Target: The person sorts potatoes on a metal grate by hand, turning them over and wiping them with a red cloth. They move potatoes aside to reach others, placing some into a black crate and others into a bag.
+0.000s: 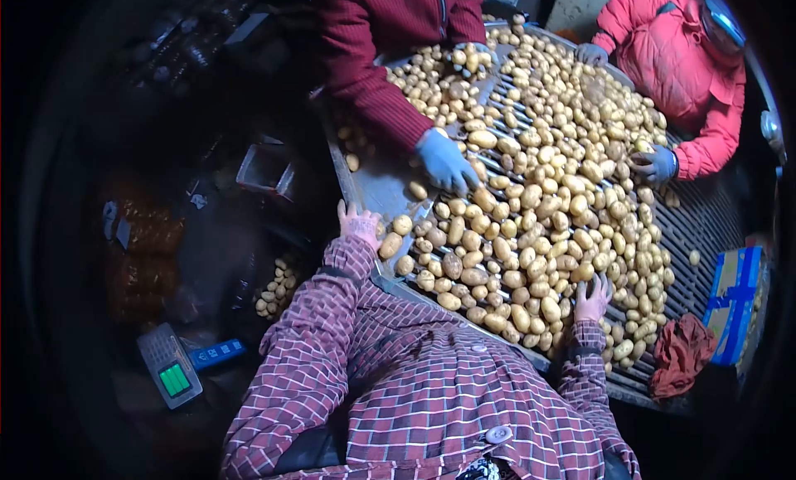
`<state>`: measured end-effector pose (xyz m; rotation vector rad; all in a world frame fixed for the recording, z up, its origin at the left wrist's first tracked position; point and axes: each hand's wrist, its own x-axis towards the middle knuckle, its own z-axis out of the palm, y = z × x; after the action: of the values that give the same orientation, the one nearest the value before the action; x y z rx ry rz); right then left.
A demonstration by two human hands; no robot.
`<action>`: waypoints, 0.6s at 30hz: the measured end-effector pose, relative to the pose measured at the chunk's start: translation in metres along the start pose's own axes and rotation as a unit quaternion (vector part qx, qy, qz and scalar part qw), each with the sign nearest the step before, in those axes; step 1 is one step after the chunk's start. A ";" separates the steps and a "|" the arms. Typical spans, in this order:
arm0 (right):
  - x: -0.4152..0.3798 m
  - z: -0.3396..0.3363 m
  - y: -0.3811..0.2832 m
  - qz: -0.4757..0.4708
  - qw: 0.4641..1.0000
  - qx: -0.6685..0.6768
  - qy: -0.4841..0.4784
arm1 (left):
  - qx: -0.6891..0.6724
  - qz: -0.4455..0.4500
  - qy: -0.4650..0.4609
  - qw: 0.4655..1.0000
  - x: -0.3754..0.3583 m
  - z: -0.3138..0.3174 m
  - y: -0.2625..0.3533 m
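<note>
Closest to the camera is the person's own plaid coat, its sleeves reaching up to a slatted sorting table (705,223) heaped with potatoes (531,206). The left hand (360,223) rests at the table's near-left edge, fingers spread and empty, just beside a few pale potatoes lying on the bare metal lip. The right hand (593,299) lies flat on the heap at the near edge, fingers splayed over the tubers and touching them without closing on any. The potatoes cover most of the slats from the near edge to the far end, small to middling, smooth-skinned and yellowish. By the look of them they are firm and dense, each light enough for one hand, dry rather than slippery, yet round enough to roll away on the slats; a grasp around the middle with the fingertips should hold one, and rough dropping might bruise the skin. Off the left side of the table a weighing scale (170,366) with a green display sits low in the dark. Farther along, a co-worker's blue-gloved hand (446,161) presses down among the potatoes, and a second co-worker's gloved hand (655,165) rests on the heap's right side.
</note>
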<state>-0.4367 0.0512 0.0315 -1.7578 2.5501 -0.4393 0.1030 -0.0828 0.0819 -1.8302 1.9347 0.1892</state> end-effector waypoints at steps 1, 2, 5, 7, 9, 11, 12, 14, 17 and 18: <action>0.000 0.000 -0.001 0.006 1.000 0.001 -0.001 | -0.072 -0.016 0.037 0.997 0.001 0.012 -0.004; 0.000 0.000 -0.003 0.014 1.000 0.002 -0.004 | -0.141 -0.029 0.073 0.987 0.000 0.021 -0.010; 0.000 0.005 0.000 -0.002 1.000 0.005 0.012 | -0.201 -0.051 0.413 0.887 -0.005 -0.026 -0.076; 0.000 0.013 0.008 -0.028 0.999 -0.002 0.036 | -0.236 -0.174 0.440 0.849 -0.025 -0.088 -0.108; 0.000 0.011 0.006 -0.037 0.998 -0.005 0.044 | -0.245 -0.233 0.435 0.835 -0.031 -0.116 -0.121; -0.003 0.005 -0.005 0.007 0.999 0.000 0.032 | -0.356 -0.182 0.401 0.824 0.002 -0.094 -0.148; -0.004 -0.004 -0.014 0.024 0.999 0.017 0.014 | -0.301 -0.162 0.460 0.819 0.028 -0.054 -0.158; -0.005 -0.010 -0.024 0.029 0.999 0.020 0.027 | -0.309 -0.067 0.405 0.858 0.026 -0.022 -0.116; -0.005 -0.022 -0.031 0.041 0.998 0.049 0.014 | -0.299 -0.101 0.301 0.900 0.020 0.043 -0.047; -0.005 -0.025 -0.032 0.040 0.998 0.056 0.013 | -0.314 -0.114 0.263 0.905 0.017 0.060 -0.031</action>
<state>-0.4102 0.0505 0.0623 -1.6169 2.5465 -0.5935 0.1473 -0.0770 0.0279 -2.7501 2.1358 0.2918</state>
